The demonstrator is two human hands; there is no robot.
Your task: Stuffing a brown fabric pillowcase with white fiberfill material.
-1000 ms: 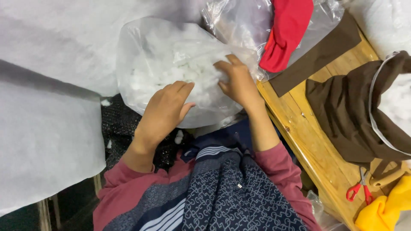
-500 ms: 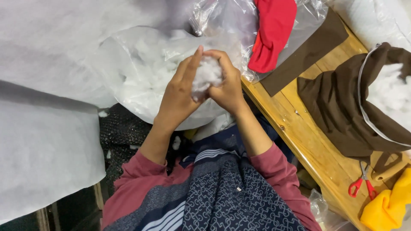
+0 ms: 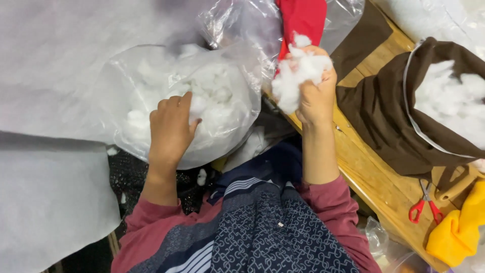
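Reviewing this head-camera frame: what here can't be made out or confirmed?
- Right hand: its palm and fingertips are buried in the white stuffing clump.
- Left hand: whether it grips or only presses the clear plastic bag is unclear.
- Brown fabric cover: cut off by the right edge.
- Red cloth: cut off by the top edge.
- Scissors: blades partly hidden under the brown strap.
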